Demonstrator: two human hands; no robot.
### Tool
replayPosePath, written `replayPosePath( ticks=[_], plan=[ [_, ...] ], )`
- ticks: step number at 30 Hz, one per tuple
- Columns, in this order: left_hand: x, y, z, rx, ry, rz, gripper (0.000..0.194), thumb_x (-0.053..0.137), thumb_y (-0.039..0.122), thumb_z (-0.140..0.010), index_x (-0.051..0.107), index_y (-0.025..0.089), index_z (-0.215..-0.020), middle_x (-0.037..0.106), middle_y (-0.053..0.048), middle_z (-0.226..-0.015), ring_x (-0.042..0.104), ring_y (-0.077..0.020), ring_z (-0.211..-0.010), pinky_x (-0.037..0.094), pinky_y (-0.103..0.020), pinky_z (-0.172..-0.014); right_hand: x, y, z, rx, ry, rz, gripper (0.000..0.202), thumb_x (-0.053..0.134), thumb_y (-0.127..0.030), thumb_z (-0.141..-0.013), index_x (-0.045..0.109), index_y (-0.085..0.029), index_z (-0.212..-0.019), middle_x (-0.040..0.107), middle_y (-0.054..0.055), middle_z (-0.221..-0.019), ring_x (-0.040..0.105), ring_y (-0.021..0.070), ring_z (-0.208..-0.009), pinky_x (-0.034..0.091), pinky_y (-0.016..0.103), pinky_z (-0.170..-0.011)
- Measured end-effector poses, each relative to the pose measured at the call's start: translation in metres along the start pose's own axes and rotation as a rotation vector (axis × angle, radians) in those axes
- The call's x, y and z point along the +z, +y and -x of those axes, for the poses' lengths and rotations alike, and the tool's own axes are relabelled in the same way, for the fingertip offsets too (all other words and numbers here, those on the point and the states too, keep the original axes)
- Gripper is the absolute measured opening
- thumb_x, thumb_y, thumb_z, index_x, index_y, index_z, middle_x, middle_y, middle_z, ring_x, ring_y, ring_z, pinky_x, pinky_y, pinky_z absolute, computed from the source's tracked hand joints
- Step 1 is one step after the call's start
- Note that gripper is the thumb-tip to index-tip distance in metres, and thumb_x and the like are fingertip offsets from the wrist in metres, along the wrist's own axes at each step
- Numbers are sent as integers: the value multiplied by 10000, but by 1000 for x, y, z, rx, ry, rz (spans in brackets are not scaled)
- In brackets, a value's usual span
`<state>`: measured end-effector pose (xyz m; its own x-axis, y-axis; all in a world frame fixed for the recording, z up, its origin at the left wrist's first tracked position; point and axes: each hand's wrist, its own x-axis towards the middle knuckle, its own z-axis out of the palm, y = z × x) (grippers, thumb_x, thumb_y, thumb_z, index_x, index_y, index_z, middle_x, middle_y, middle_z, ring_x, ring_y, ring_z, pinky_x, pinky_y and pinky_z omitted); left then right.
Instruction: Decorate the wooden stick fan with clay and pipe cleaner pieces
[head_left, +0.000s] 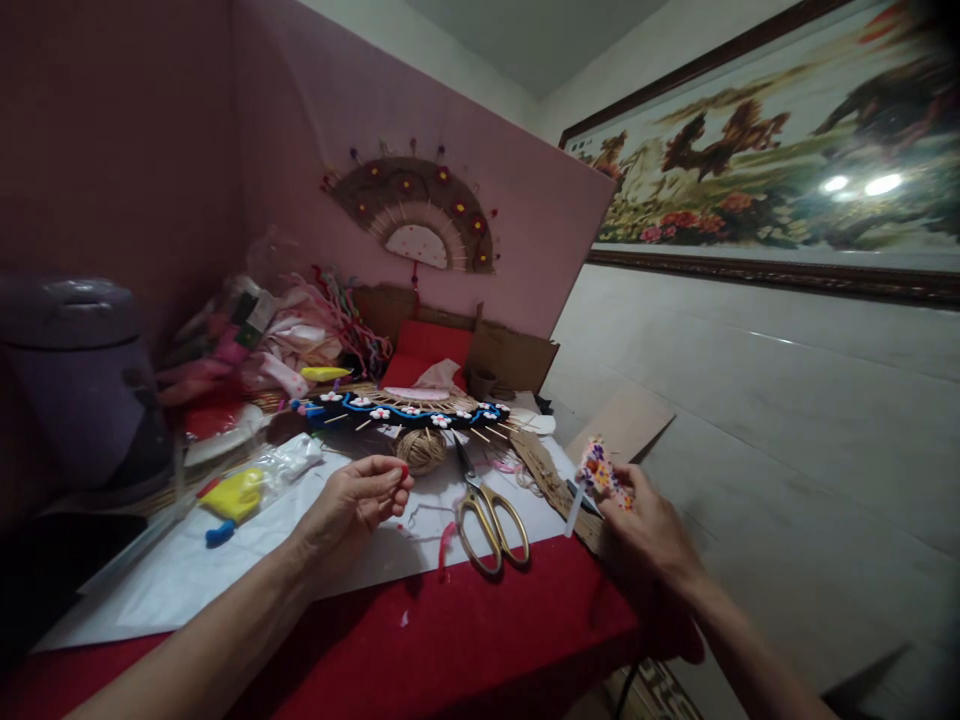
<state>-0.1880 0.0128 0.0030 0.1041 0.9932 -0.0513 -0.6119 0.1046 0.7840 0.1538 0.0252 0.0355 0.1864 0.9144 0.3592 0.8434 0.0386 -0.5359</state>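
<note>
My left hand is raised above the white paper, its thumb and fingers pinching a small red piece of clay. At the right, my right hand grips a floral-patterned hot glue gun with a translucent glue stick jutting downward. Between the hands lie scissors with gold handles, spread slightly. Behind them sits a ball of twine. A fan of thin sticks, with a black band, white flowers and a blue wavy line, rests over the twine.
Yellow and blue clay in plastic lies at left on white paper. A purple bin stands far left, near piled ribbons. Another fan hangs on the pink board. Torn cardboard lies beside my right hand.
</note>
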Motion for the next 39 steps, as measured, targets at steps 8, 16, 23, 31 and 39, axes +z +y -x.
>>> replayPosePath(
  ticks=[8,16,23,31,39],
  plan=[
    [3,-4,3,-62,-105,1,165,736,124,-656,630,100,-781,641,-54,-684,559,-82,-536,450,-170,-498,-4,-49,44,202,-523,-713,336,668,-455,-702,485,-176,-661,374,-74,-444,300,48,-366,213,174,-349],
    [5,-9,6,-142,-207,-19,159,746,133,-647,633,90,-751,594,-39,-671,517,-66,-531,401,-165,-500,33,-98,83,275,-901,-948,464,495,-562,-807,598,-123,-700,464,-37,-433,324,31,-294,244,128,-253],
    [7,-9,7,-180,-213,-4,204,781,185,-609,644,90,-728,559,-18,-628,459,-49,-500,355,-164,-486,48,-110,88,167,-872,-840,507,486,-616,-790,584,-129,-686,446,-56,-401,326,21,-249,199,127,-250],
    [6,-9,7,-185,-236,1,227,793,210,-592,652,83,-715,548,-14,-618,459,-51,-495,339,-169,-484,55,-106,87,147,-848,-861,474,480,-594,-809,559,-135,-715,479,-57,-481,324,15,-256,185,149,-253],
    [6,-9,5,-189,-232,0,228,792,202,-596,658,81,-735,559,-18,-629,465,-49,-500,341,-169,-489,54,-107,89,165,-864,-877,452,489,-588,-809,541,-145,-737,456,-76,-492,324,7,-268,196,138,-259]
  ],
)
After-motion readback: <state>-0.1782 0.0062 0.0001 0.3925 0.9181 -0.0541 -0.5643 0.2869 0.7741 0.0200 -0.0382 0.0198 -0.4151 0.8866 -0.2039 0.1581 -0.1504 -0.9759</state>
